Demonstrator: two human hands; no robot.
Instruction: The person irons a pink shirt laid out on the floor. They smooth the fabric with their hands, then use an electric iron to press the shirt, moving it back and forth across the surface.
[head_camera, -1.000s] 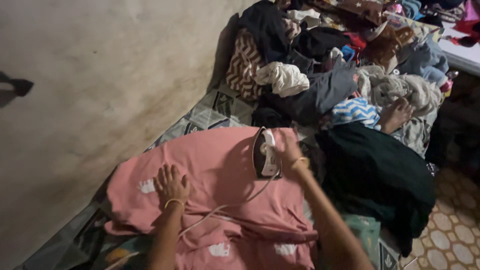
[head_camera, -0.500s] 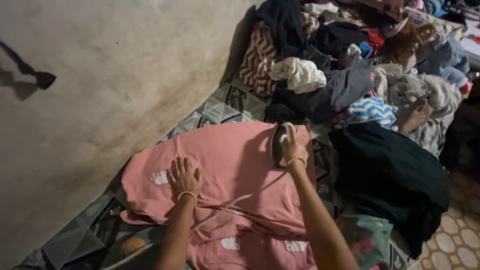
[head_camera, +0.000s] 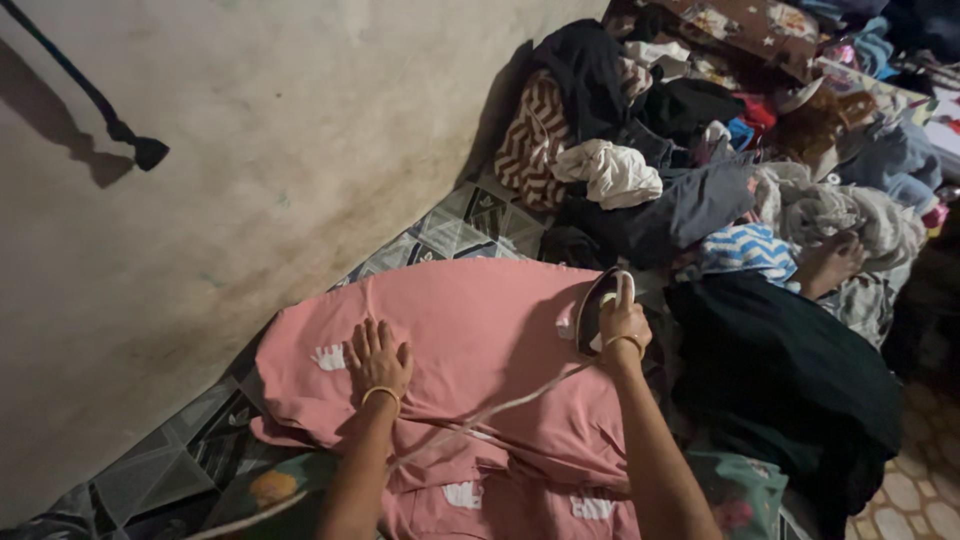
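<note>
Both hands work on a pink cotton garment with small white prints that lies spread over a surface covered with a grey-and-black geometric patterned sheet, next to a stained plaster wall.

Her or his left hand lies flat and open on the pink cloth, fingers spread and palm down, gripping nothing. It looks to be there to pin the fabric and keep it taut so that it does not bunch as the iron moves. A thin gold-coloured bangle sits at that wrist.

At the far right edge of the garment, the right hand is closed round the handle of a dark electric iron with a pale handle. The iron rests on the cloth near its edge, tilted so that its dark body faces the camera; I cannot tell how much of its soleplate touches the fabric. Its pale power cord trails back across the garment between the two forearms, towards the person, which keeps it off the part being pressed.

Beyond the garment rises a heaped pile of mixed clothes, among them a white crumpled piece, a brown-and-white zigzag cloth and a blue-and-white chevron piece. A dark green garment lies just to the right of the iron. Another person's bare foot rests among the clothes at the right. A patterned tile floor shows at the lower right corner.
</note>
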